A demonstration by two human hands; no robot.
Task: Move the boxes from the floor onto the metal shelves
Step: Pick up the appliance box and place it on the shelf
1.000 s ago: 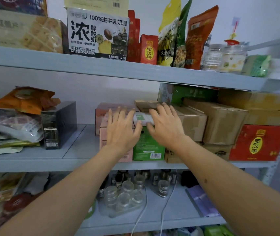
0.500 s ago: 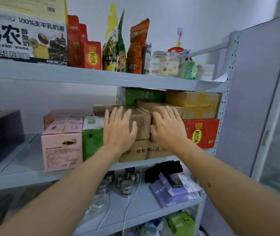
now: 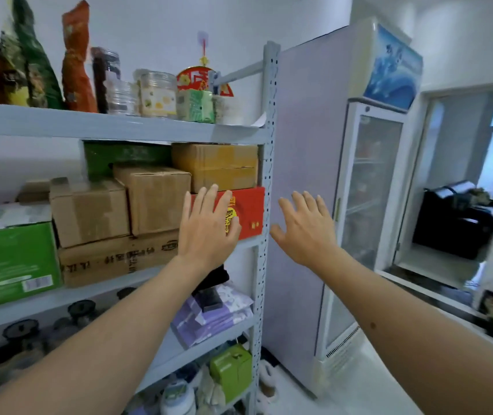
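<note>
We see the metal shelves (image 3: 119, 128) filling the left half of the view, with a tall glass-door refrigerator (image 3: 368, 187) just beside the right upright. On the middle shelf the boxes stand packed together: a green box (image 3: 11, 259) at far left, a long cardboard box (image 3: 113, 259) lying flat with two smaller cardboard boxes (image 3: 89, 211) on top, and a red box (image 3: 248, 211) at the right end under a yellow-brown carton (image 3: 215, 166). Our left hand (image 3: 206, 229) is raised in front of the red box, fingers straight and spread apart, holding nothing; we cannot tell whether it touches the box. Our right hand (image 3: 305, 229) hangs in front of the refrigerator side, clear of the shelves, fingers likewise spread and holding nothing.
</note>
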